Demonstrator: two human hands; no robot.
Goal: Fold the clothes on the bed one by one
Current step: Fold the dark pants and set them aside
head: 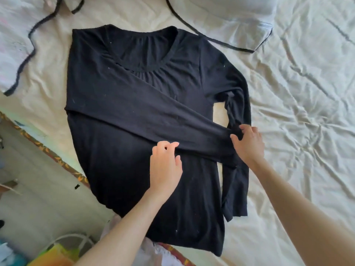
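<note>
A black long-sleeved top (123, 104) lies flat on the bed, near its left edge. Its long axis runs from the round neckline at the far side down to the hem at the near side, and it leans a little to the right toward the hem. One sleeve (153, 120) is folded across the body, so it runs diagonally from the left shoulder side to the lower right. The other sleeve (237, 169) lies along the right side of the body, bent, with its cuff toward the hem.

The left hand (165, 167) rests on the lower edge of the folded sleeve, fingers curled, pinching the fabric lightly. The right hand (247, 144) is closed around the cuff end of this sleeve, just at the right side of the body.

The bed has a cream sheet (297, 121), very wrinkled. A white pillow with black piping (226, 20) lies beyond the neckline, partly cut off at the top. At the left a pale cloth with a black band (25, 60) lies, also cut off. The bed border (50, 150) shows an orange pattern. Below it the floor and some coloured things are blurred, and I cannot tell what they are.
</note>
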